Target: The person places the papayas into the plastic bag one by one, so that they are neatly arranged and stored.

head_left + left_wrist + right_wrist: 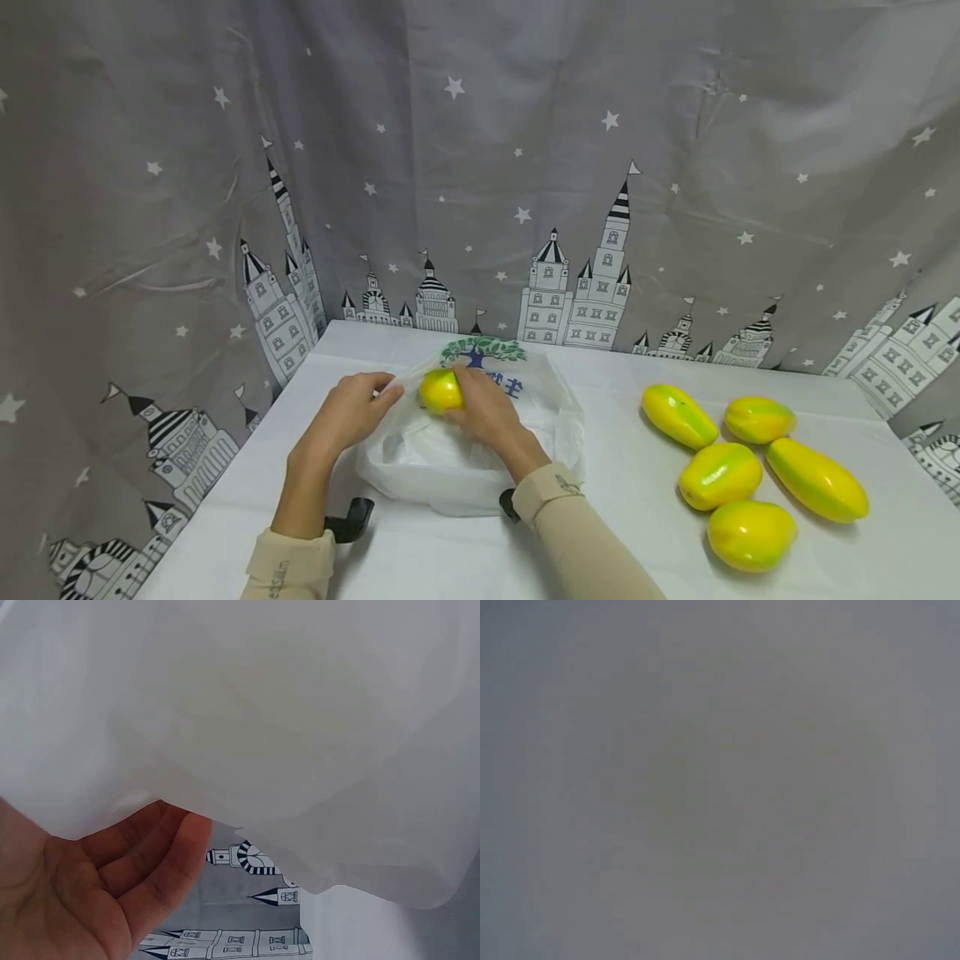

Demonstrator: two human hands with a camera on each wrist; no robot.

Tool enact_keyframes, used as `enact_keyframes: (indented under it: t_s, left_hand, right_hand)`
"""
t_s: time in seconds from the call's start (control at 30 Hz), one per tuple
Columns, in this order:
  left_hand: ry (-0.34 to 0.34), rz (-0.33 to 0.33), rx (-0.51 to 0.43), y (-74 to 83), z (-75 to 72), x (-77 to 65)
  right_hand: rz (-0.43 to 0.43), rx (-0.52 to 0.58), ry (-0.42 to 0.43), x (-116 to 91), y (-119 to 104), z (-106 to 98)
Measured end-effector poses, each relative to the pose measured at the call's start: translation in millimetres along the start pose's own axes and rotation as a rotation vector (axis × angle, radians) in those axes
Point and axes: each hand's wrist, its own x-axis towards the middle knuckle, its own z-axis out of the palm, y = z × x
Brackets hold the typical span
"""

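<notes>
A white plastic bag [472, 483] with a green tree print lies with its mouth open on the table. My right hand [487, 408] reaches into the mouth and grips a yellow-green papaya [439, 392] from its right side. At the bag's left rim, my left hand [360, 408] holds the edge between thumb and fingers. In the left wrist view the pale plastic of the bag [262, 735] hangs over the curled fingers [176, 870]. The right wrist view is a grey blur, so the right fingertips are hidden there.
Several more yellow-green papayas lie grouped on the right of the white table [615, 517], the nearest papaya [752, 536] toward the front. A grey curtain [480, 167] printed with castles and stars stands behind and on both sides. Black wrist mounts [351, 521] jut beneath the forearms.
</notes>
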Motion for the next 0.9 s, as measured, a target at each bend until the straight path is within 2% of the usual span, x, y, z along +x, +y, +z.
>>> enact_keyframes:
  t_s: [0.5, 0.7, 0.9]
  left_hand:
    - [-0.004, -0.016, -0.006, 1.9, 1.1, -0.2]
    - [-0.004, -0.022, -0.009, 2.4, 2.1, -0.1]
    - [-0.002, -0.019, -0.001, 1.7, 2.7, -0.1]
  right_hand:
    - [-0.060, 0.005, 0.003, -16, -4, -14]
    - [-0.084, 0.018, 0.015, -31, 1, -22]
    - [-0.075, 0.033, -0.022, -51, 9, -30]
